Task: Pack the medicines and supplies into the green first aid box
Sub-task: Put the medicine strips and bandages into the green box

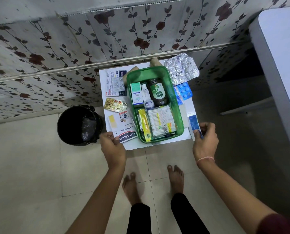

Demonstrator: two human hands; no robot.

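The green first aid box (178, 115) sits open on a small white table (137, 146). Inside lie an Optibex carton (136, 95), a brown Dettol bottle (157, 93), a white tube, a small jar, a cotton swab pack (161, 120) and a yellow packet (145, 124). My left hand (113, 147) pinches the near corner of a Hansaplast plaster pack (124, 127) lying left of the box. My right hand (205, 141) grips a blue sachet (195, 124) at the table's right front corner. A gold blister strip (114, 104), a silver strip on a carton (118, 84), blue tablets (184, 90) and silver foil strips (181, 68) surround the box.
A black bucket (78, 125) stands on the tiled floor just left of the table. A floral-papered wall runs behind it. A white appliance (282, 56) rises at the right. My bare feet (174, 178) are on the floor in front of the table.
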